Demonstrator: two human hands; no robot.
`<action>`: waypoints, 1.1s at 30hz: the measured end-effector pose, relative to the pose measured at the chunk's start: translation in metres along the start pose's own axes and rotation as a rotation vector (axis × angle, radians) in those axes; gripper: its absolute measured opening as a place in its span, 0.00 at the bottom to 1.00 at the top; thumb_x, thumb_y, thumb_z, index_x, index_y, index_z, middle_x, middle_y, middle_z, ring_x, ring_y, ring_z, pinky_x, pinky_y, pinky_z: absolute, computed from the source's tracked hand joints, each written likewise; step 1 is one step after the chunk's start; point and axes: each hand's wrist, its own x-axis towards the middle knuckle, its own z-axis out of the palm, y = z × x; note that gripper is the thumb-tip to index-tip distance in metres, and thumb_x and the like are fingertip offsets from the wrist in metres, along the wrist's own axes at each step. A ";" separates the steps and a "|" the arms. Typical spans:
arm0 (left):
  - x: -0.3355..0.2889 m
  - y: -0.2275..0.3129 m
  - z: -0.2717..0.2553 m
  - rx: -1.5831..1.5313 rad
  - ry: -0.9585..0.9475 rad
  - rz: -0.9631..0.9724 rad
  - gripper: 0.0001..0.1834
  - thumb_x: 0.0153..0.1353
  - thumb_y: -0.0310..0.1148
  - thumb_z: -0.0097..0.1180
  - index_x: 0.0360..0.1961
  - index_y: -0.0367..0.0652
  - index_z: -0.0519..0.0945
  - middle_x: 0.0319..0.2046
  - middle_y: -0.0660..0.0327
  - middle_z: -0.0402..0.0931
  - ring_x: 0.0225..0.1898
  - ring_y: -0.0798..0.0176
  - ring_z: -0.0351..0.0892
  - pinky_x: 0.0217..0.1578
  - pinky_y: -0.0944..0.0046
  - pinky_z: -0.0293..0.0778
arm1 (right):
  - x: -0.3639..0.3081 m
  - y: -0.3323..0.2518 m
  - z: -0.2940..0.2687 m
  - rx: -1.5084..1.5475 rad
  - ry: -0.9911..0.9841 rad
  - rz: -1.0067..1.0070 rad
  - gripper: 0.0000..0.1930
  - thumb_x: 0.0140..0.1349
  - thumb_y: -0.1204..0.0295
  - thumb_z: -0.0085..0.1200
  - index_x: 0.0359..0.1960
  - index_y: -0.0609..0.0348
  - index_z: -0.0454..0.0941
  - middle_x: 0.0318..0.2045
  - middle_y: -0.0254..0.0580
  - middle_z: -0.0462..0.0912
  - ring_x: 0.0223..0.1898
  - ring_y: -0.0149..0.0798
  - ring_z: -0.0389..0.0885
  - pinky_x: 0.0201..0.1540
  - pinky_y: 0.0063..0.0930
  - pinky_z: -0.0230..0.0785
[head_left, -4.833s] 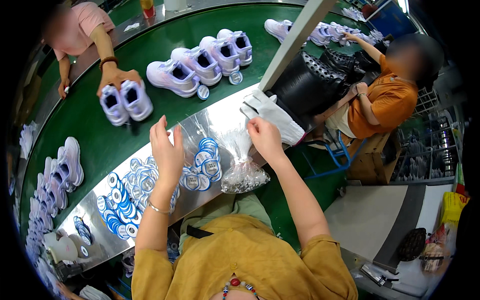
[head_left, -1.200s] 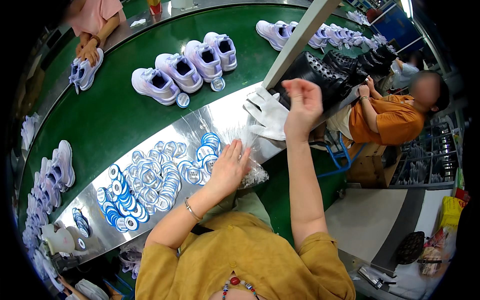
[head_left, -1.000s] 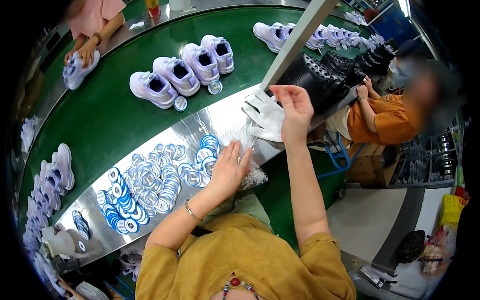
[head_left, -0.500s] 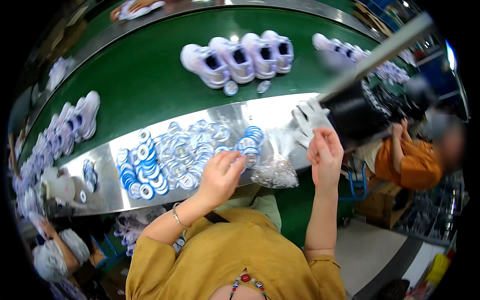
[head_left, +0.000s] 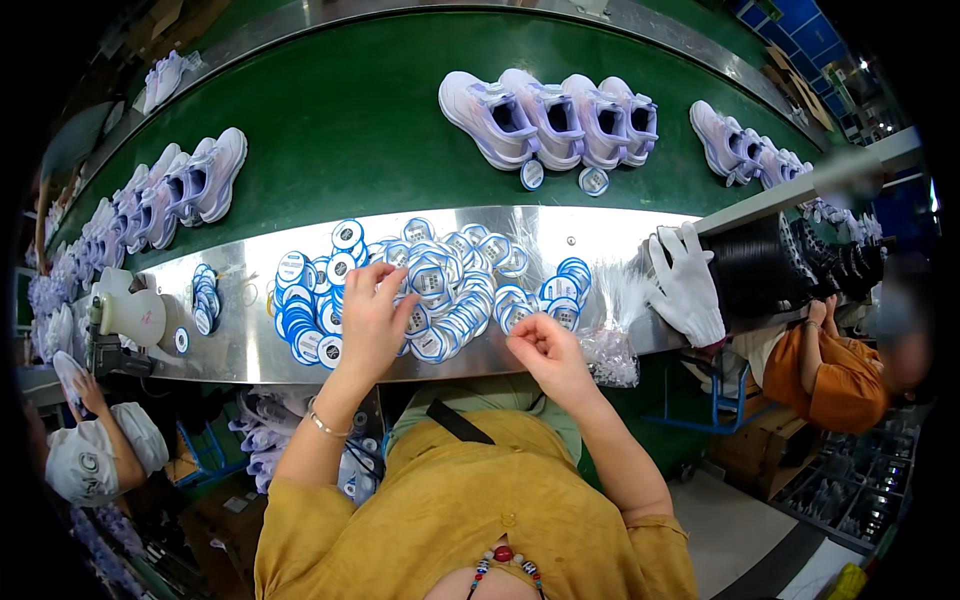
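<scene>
A heap of round blue-and-white paper tags (head_left: 462, 300) lies on the metal table edge (head_left: 240, 355). My left hand (head_left: 368, 325) is over the heap's left part, thumb and fingers apart, its tips close to the tags. I cannot tell whether it touches one. At the heap's right end, my right hand (head_left: 550, 358) has its fingers curled and pinched together. Whatever may be between them is too small to make out. Just beyond it is a fanned stack of tags (head_left: 565, 290). Beside that sits a clear bag of thin plastic strands (head_left: 612, 350).
White-lilac shoes (head_left: 490, 118) stand in a row on the green belt (head_left: 340, 130), two with round tags. More shoes (head_left: 205, 180) line the left. A white glove (head_left: 688, 285) and black spool (head_left: 755, 265) lie right. Co-workers sit on both sides.
My right hand has come down and left from beside the glove to the tags' right end. My left hand has moved left over the heap. The whole view has shifted.
</scene>
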 end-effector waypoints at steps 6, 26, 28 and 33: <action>0.019 0.009 0.027 -0.013 -0.105 -0.034 0.22 0.43 0.27 0.68 0.42 0.35 0.77 0.40 0.51 0.71 0.44 0.48 0.67 0.45 0.56 0.67 | 0.006 -0.010 0.007 -0.046 0.006 0.040 0.05 0.61 0.75 0.55 0.34 0.63 0.74 0.24 0.29 0.74 0.24 0.19 0.68 0.25 0.16 0.60; 0.019 0.036 0.028 -0.964 -0.223 -0.518 0.03 0.60 0.26 0.59 0.32 0.38 0.80 0.25 0.73 0.73 0.25 0.80 0.65 0.26 0.77 0.62 | 0.065 -0.012 0.026 -0.117 0.161 -0.158 0.05 0.57 0.73 0.58 0.31 0.62 0.78 0.13 0.34 0.68 0.15 0.27 0.65 0.19 0.26 0.57; 0.016 0.039 0.033 -0.817 -0.137 -0.363 0.04 0.60 0.27 0.59 0.31 0.37 0.80 0.24 0.72 0.72 0.25 0.80 0.65 0.25 0.77 0.62 | 0.060 -0.018 0.031 -0.262 0.222 -0.252 0.05 0.57 0.73 0.58 0.32 0.62 0.77 0.13 0.38 0.70 0.15 0.33 0.68 0.19 0.29 0.59; 0.011 0.044 0.038 -0.966 -0.052 -0.496 0.06 0.60 0.27 0.59 0.29 0.35 0.79 0.22 0.72 0.72 0.24 0.80 0.65 0.24 0.78 0.60 | 0.047 -0.033 0.036 -0.397 0.263 -0.256 0.08 0.57 0.73 0.57 0.35 0.63 0.74 0.16 0.45 0.74 0.17 0.44 0.75 0.21 0.35 0.64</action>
